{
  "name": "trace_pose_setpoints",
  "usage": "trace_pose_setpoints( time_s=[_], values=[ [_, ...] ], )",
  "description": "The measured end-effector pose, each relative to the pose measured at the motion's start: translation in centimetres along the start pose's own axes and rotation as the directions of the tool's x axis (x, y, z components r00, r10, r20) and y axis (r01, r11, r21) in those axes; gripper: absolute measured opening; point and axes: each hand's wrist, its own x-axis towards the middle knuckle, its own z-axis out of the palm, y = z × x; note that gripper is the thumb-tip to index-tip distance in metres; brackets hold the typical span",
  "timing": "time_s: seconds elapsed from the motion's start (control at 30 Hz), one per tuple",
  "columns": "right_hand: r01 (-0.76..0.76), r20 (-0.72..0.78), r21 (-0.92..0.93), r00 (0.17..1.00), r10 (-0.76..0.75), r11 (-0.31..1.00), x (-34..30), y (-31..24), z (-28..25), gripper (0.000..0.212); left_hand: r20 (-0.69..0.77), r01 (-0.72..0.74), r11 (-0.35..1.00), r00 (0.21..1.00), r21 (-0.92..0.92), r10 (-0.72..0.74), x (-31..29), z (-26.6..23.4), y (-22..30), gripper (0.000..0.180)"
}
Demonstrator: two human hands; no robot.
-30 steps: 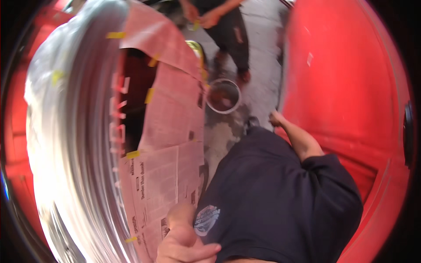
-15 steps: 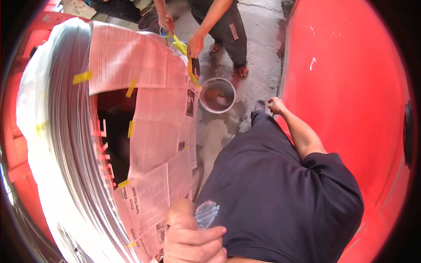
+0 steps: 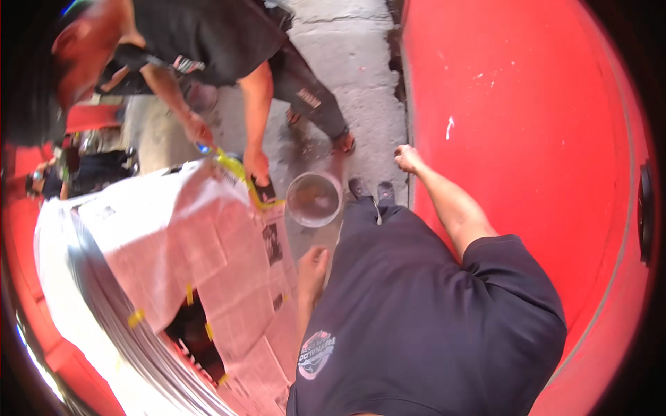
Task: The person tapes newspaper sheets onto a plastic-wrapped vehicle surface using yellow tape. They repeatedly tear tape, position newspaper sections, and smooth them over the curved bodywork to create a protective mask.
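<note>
My left hand [image 3: 314,269] hangs beside the newspaper covering, below the bucket, its fingers loosely extended with nothing seen in them. My right hand [image 3: 408,158] is held out beside the red panel [image 3: 513,173]; its fingers are curled in and no object shows. Pinkish newspaper sheets [image 3: 239,277], fixed with yellow tape [image 3: 136,318], cover the form on my left around a dark opening [image 3: 189,324]. A round bucket [image 3: 314,223] of murky liquid stands on the floor ahead. Across it, a bent-over person [image 3: 208,41] handles a yellow-green strip [image 3: 232,166] at the paper's far edge.
Whitish sheeting with grey folds [image 3: 104,277] runs along the outer left side. The concrete floor [image 3: 340,55] between the covered form and the red panel has damp patches. More people [image 3: 83,166] are blurred at the far left. A dark round part [image 3: 645,211] sits at the right rim.
My view has moved forward and tilted up, bringing the other person's upper body into sight. My left hand has swung forward from the lower edge. The right arm stays out by the red panel.
</note>
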Motion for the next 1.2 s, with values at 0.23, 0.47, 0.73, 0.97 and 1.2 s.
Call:
trace_pose_setpoints(
  time_s=[0.23, 0.47, 0.73, 0.97, 1.2],
  values=[
    [0.111, 0.104, -0.176, 0.99, -0.094, 0.978, -1.7, -3.2, -4.2, 0.045, 0.176, 0.083, 0.943, 0.973, 0.324, -0.146, 11.0, -0.3, -8.4, 0.027],
    [-0.054, 0.048, -0.133, 0.997, 0.061, 0.99, 7.2, -6.4, -13.9, 0.043, 0.238, 0.118, 0.959, 0.954, 0.256, -0.18, 22.2, -2.5, 0.7, 0.028],
    [0.045, 0.021, 0.002, 0.999, -0.046, 0.999, 21.2, -11.7, -20.2, 0.045, 0.257, 0.141, 0.975, 0.949, 0.173, -0.183, 34.8, -1.4, 9.5, 0.03],
    [0.273, 0.108, -0.081, 0.959, -0.264, 0.959, 39.1, -12.6, -29.2, 0.017, 0.16, 0.21, 0.978, 0.966, -0.013, -0.205, 44.3, 2.5, 17.1, 0.031],
    [0.31, 0.421, 0.077, 0.852, -0.313, 0.948, 57.5, -20.0, -37.9, 0.039, -0.02, 0.269, 0.925, 0.959, -0.267, -0.284, 47.2, 4.5, 27.1, 0.032]
  ],
)
